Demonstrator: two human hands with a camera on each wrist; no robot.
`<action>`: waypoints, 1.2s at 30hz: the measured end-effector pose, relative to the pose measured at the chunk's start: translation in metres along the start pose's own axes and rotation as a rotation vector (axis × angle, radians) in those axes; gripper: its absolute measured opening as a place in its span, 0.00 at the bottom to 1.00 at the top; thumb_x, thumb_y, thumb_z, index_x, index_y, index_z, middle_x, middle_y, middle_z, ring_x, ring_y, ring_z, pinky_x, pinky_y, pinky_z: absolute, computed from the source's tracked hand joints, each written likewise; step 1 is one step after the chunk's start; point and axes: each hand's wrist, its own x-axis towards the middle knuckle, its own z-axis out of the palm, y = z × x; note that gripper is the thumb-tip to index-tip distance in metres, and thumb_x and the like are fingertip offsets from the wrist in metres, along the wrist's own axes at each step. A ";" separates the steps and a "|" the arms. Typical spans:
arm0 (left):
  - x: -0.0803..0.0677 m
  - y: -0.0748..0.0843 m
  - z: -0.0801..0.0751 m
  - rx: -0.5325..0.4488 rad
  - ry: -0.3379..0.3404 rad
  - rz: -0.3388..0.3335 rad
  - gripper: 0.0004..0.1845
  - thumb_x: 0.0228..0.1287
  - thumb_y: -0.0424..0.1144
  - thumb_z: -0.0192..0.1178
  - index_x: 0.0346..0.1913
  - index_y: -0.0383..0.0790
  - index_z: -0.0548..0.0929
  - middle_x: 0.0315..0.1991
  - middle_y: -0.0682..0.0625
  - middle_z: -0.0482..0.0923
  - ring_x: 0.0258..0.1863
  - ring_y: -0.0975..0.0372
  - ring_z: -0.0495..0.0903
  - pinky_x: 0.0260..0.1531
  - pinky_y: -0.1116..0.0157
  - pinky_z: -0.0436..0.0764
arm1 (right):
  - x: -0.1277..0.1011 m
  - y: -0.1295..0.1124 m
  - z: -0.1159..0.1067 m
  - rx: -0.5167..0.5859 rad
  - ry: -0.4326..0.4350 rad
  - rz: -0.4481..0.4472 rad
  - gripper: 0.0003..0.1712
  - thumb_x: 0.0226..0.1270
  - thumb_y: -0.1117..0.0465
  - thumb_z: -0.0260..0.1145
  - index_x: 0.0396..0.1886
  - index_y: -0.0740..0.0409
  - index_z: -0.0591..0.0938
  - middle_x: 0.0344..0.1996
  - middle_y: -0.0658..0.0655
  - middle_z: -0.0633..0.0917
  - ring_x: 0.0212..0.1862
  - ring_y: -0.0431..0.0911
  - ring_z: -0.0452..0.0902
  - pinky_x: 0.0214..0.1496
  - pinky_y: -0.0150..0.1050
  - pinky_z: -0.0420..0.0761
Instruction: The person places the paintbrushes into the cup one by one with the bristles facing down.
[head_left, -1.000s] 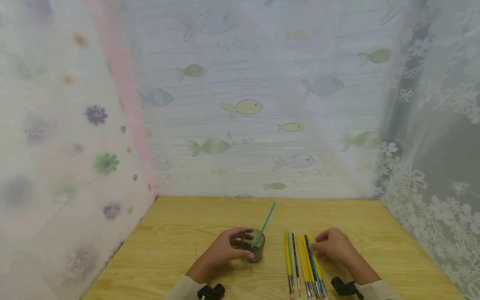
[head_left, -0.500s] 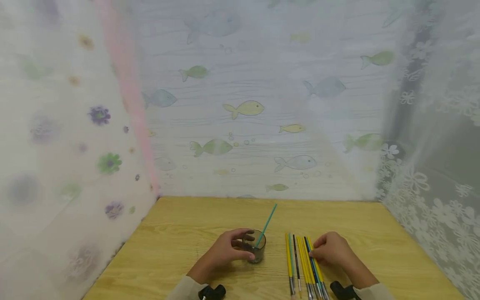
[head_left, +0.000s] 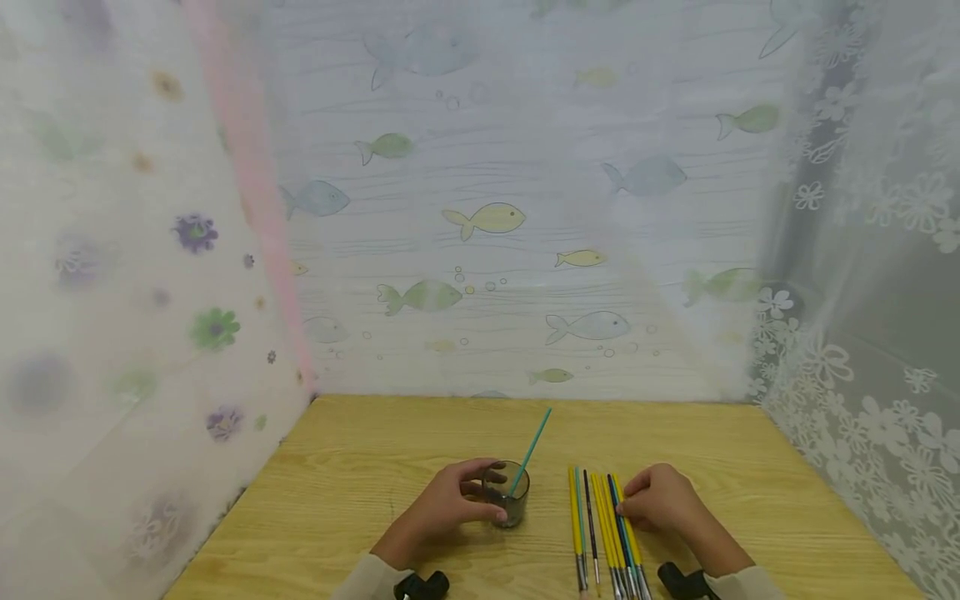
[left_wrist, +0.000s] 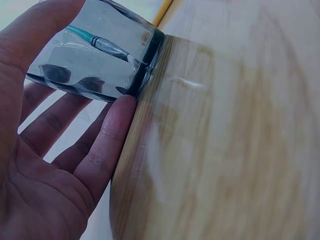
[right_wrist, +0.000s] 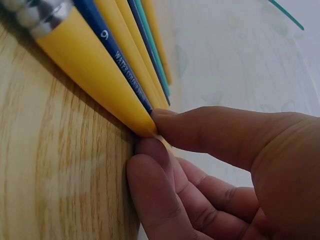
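Note:
In the head view my left hand (head_left: 450, 502) curls round a dark-tinted drinking glass (head_left: 517, 510) standing on the table. A teal paintbrush (head_left: 534, 442) leans inside the glass, bristle end down, as the left wrist view shows its metal ferrule (left_wrist: 111, 47) through the glass wall. My right hand (head_left: 663, 500) is at the right end of a row of paintbrushes. Its thumb and fingertips pinch the handle end of the outermost yellow paintbrush (right_wrist: 95, 75). Beside that lies a dark blue paintbrush (right_wrist: 112, 47) with white lettering, the thumb tip right by its end.
Further left in the row lie a black paintbrush (head_left: 590, 512), a teal one and several yellow ones, bristles toward me. The wood-grain table (head_left: 390, 429) meets a fish-print curtain (head_left: 420, 350) at the back, with a flowered curtain (head_left: 150, 350) on the left and a lace-patterned one (head_left: 840, 400) right.
My right hand has come slightly left and down, its fingertips now on the outermost yellow paintbrush. My left hand keeps its hold on the glass.

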 end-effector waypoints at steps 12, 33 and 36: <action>-0.001 0.000 -0.001 -0.007 -0.008 -0.001 0.37 0.63 0.46 0.75 0.74 0.52 0.74 0.64 0.46 0.81 0.56 0.58 0.85 0.52 0.66 0.85 | -0.002 -0.003 -0.002 0.022 0.017 0.016 0.16 0.52 0.67 0.81 0.40 0.68 0.88 0.34 0.57 0.88 0.30 0.46 0.86 0.33 0.42 0.88; -0.001 -0.002 -0.002 -0.017 -0.021 0.007 0.38 0.65 0.45 0.74 0.76 0.47 0.72 0.64 0.49 0.81 0.56 0.59 0.86 0.53 0.64 0.85 | -0.001 -0.013 -0.016 0.071 0.020 -0.014 0.17 0.55 0.65 0.78 0.43 0.68 0.87 0.38 0.60 0.88 0.32 0.48 0.86 0.36 0.45 0.89; 0.000 -0.003 -0.002 -0.014 -0.022 0.010 0.38 0.64 0.45 0.75 0.75 0.47 0.72 0.64 0.50 0.82 0.56 0.59 0.86 0.53 0.64 0.85 | -0.002 -0.018 -0.020 0.082 0.013 -0.017 0.17 0.57 0.64 0.78 0.45 0.68 0.87 0.39 0.60 0.87 0.33 0.49 0.86 0.37 0.46 0.89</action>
